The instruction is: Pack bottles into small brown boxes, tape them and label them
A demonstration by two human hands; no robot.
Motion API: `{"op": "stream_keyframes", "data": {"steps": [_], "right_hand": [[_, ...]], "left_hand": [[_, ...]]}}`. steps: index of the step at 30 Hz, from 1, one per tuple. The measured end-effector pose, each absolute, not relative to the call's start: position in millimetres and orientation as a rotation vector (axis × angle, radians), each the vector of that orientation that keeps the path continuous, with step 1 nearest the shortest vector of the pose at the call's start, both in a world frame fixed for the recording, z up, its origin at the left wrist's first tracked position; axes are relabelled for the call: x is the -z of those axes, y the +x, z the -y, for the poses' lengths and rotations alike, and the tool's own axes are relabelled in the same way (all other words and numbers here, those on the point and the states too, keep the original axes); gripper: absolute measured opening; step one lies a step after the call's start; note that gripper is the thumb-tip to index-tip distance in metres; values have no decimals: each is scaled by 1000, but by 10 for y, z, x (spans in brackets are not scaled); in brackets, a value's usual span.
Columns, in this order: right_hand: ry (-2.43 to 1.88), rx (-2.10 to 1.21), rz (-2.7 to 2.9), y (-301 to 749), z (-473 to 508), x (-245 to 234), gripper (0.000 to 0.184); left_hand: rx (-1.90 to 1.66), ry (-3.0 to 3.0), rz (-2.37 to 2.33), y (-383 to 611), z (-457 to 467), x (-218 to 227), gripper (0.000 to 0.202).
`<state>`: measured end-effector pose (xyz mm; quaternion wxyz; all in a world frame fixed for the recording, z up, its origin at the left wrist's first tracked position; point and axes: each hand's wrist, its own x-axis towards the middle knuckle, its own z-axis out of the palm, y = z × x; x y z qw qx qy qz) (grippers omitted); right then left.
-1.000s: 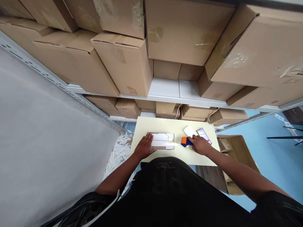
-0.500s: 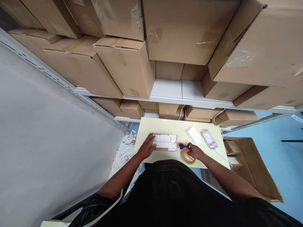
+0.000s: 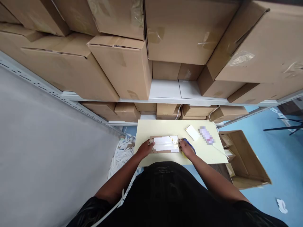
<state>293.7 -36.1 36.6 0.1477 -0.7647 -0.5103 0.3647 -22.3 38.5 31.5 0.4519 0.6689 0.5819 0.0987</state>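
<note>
While the flat carton point(image 3: 164, 147) lies on the counter point(image 3: 151, 127), the left hand point(image 3: 144, 148) has its grip closed on one end; whether the right hand point(image 3: 187, 149), beside the tape dispenser point(image 3: 190, 144), grips anything, I cannot tell. The carton looks light, stiff, probably slick where taped; its short ends suit holding.

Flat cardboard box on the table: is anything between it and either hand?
Nothing visible. The left hand is at the left end of the flat cardboard box, the right hand at its right. The blue tape dispenser, partly hidden by the right hand, leaves those fingertips clear.
</note>
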Motion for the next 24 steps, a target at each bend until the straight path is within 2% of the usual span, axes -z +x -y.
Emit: {"op": "stream_keyframes", "data": {"steps": [4, 8, 11, 17, 24], "right_hand": [[-2165, -1039, 1303, 2613, 331, -513, 56], [-2077, -977, 1192, 2509, 410, -552, 44], [-2033, -1004, 1150, 2467, 471, -422, 39], [-2169, -1083, 1163, 2432, 510, -91, 37], [-2199, -1081, 1211, 2447, 503, -111, 35]], "left_hand": [[-315, 1715, -1402, -282, -242, -375, 43], [-555, 1596, -1270, -358, -122, -257, 71], [-610, 1537, -1206, -360, -115, -78, 82], [-356, 1741, -1365, -353, -111, 99, 79], [-256, 1869, -1294, -476, -121, 132, 84]]}}
